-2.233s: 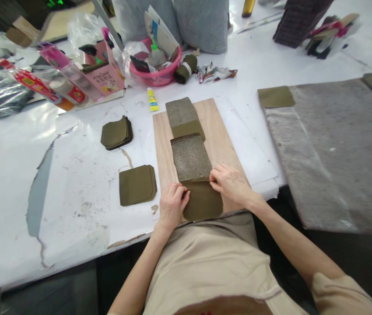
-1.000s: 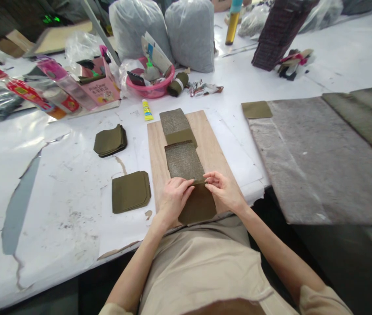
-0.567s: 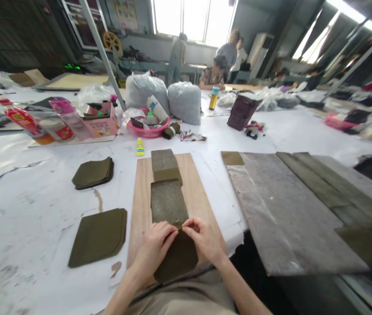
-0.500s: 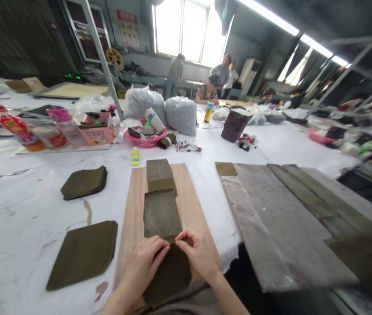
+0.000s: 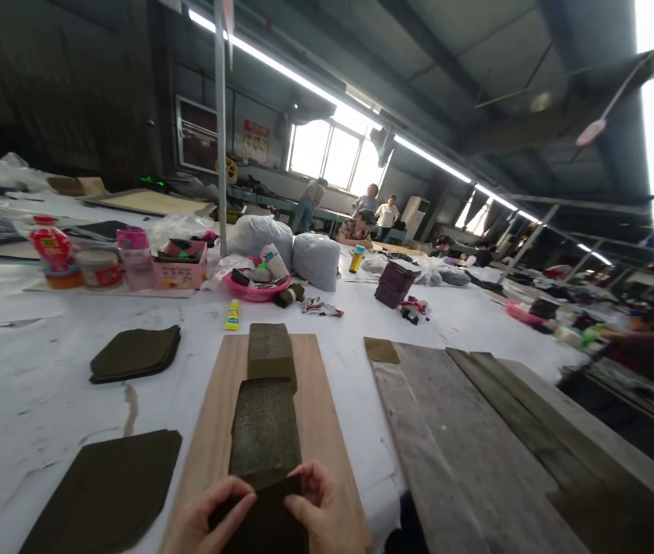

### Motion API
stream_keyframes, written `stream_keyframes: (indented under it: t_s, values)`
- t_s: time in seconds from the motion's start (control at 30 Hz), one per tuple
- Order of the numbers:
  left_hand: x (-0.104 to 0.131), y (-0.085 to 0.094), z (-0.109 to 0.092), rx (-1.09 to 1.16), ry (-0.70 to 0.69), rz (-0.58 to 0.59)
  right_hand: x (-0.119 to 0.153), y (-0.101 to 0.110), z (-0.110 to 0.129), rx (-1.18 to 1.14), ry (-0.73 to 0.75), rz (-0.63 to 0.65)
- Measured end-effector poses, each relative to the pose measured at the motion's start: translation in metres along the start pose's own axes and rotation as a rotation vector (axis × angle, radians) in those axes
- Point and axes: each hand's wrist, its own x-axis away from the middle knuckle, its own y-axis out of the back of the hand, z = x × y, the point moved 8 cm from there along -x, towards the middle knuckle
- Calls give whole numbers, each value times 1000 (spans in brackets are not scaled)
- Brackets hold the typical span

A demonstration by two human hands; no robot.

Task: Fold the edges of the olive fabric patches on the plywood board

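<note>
Near the bottom centre, my left hand (image 5: pixel 217 512) pinches the left top corner of a dark olive fabric piece (image 5: pixel 272 517). The opposite corner is between the thumb and fingers of my right hand (image 5: pixel 318 504). Just beyond that edge, a greyish-olive piece (image 5: pixel 266 427) lies on the wooden board (image 5: pixel 324 408), with another piece (image 5: pixel 270 350) behind it. Two stacks of olive pieces lie on the white table to the left: a near stack (image 5: pixel 108 492) and a far stack (image 5: pixel 136 352). The lower part of the held piece is out of frame.
A yellow tube (image 5: pixel 232 316) lies beyond the board, before a pink basket (image 5: pixel 255 291). Bottles and a pink box (image 5: pixel 180 269) stand at the back left. On the right is a grey panel (image 5: pixel 465 431) with olive strips. Several people are in the background.
The view has tilted up, so hands, board and stacks sit lower in frame. Both hands still pinch the piece, its top edge now more raised and the hands slightly further apart.
</note>
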Motion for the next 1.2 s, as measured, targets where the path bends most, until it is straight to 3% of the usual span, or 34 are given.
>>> stream_keyframes:
  t_s: [0.13, 0.27, 0.43, 0.53, 0.63, 0.8, 1.0, 1.2]
  values:
    - [0, 8, 9, 51, 115, 54, 6, -10, -4, -94, 23, 36]
    - [6, 16, 17, 134, 219, -6, 13, -19, -12, -124, 6, 71]
    - [15, 7, 21, 303, 310, 30, 17, -15, -26, -231, 76, -20]
    - [11, 5, 22, 307, 289, 73, 18, -13, -37, -225, 54, -34]
    - [4, 15, 13, 157, 190, 47, 25, -15, -42, -147, -55, -9]
    - [-3, 28, 2, 46, 101, -46, 34, -17, -22, -73, -97, 9]
    - [0, 24, 16, 192, 193, -13, 33, -18, -26, -86, -159, 55]
    - [2, 24, 16, 282, 245, -9, 27, -17, -27, -56, -130, 90]
